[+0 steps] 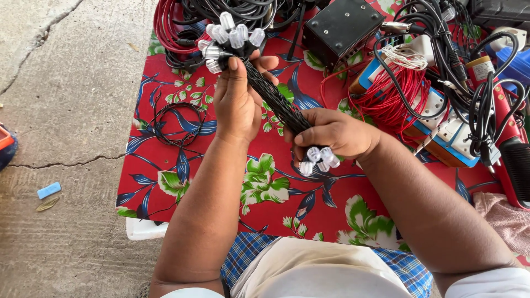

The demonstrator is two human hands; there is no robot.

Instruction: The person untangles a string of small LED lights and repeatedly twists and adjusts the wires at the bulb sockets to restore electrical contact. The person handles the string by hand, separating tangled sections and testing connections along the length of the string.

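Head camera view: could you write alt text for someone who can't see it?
Two hands, the left hand and right hand, grip a black bundled string of lights with clear bulbs clustered at both ends, over a red floral tablecloth. Behind lie a black box, red wire coils and tangled black cables.

Bundle's middle (287, 113) behind fingers (317, 132)

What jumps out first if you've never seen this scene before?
Centre frame, the left hand and right hand grip a black bundle of string lights, clear bulbs fanning from both ends. Beneath lies a red floral tablecloth; a red wire coil sits at right.
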